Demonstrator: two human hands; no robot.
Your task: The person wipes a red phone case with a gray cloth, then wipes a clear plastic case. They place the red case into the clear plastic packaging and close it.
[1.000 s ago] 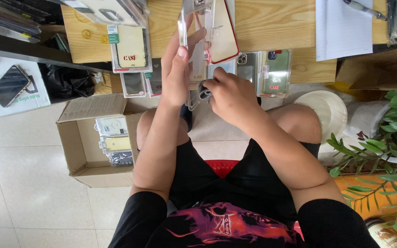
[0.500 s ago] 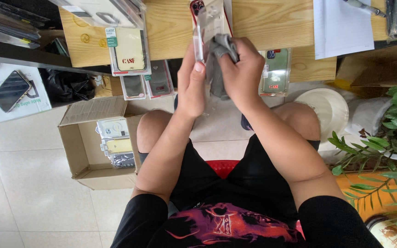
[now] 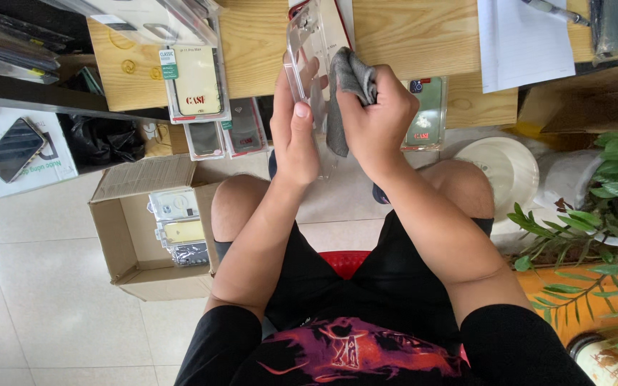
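Pressing grey cloth [image 3: 348, 86] against clear case [image 3: 307, 53] between fingers [image 3: 296, 107].

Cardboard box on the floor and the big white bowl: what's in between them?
In the head view, the person's bare knees sit between the cardboard box and the white bowl, with pale floor tile showing between the legs.

Top of clear phone case [image 3: 307, 50] and pen [image 3: 552, 11] beyond frame edge.

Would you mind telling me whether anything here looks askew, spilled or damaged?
Nothing looks spilled or damaged. The left hand holds a clear phone case while the right hand presses a grey cloth on it. Packaged cases overhang the wooden table edge.
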